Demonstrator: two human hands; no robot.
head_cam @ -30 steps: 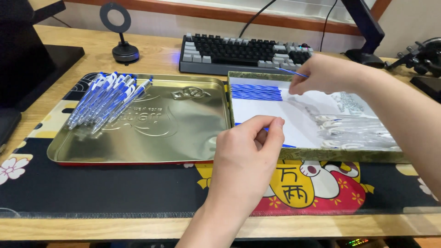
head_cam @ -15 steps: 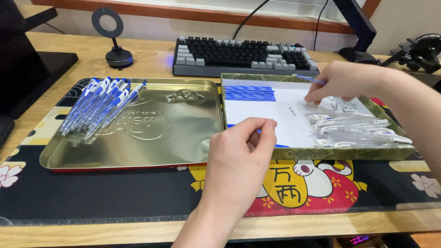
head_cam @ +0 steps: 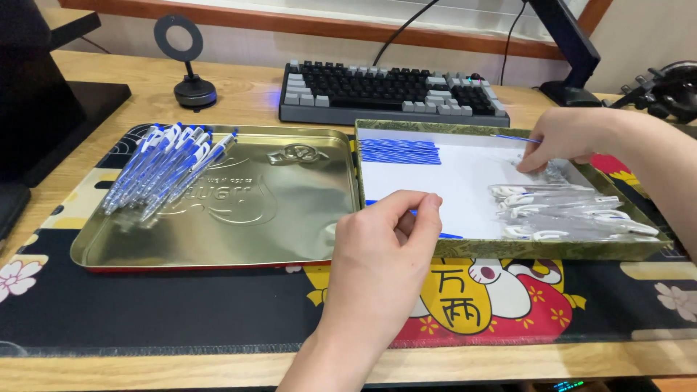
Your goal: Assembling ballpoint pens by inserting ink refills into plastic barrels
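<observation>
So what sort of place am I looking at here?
Probably a home or office computer desk used for small assembly: a black and grey mechanical keyboard, a black monitor stand, and a patterned desk mat under a gold metal tray of blue pens.

A black and grey keyboard [head_cam: 392, 93] sits at the back of the wooden tabletop [head_cam: 239, 98]. Left of the keyboard stands a small black ring stand [head_cam: 190, 62]. In front of the keyboard lies a dark mat [head_cam: 181, 305] with a lucky cat picture [head_cam: 494, 290].
</observation>
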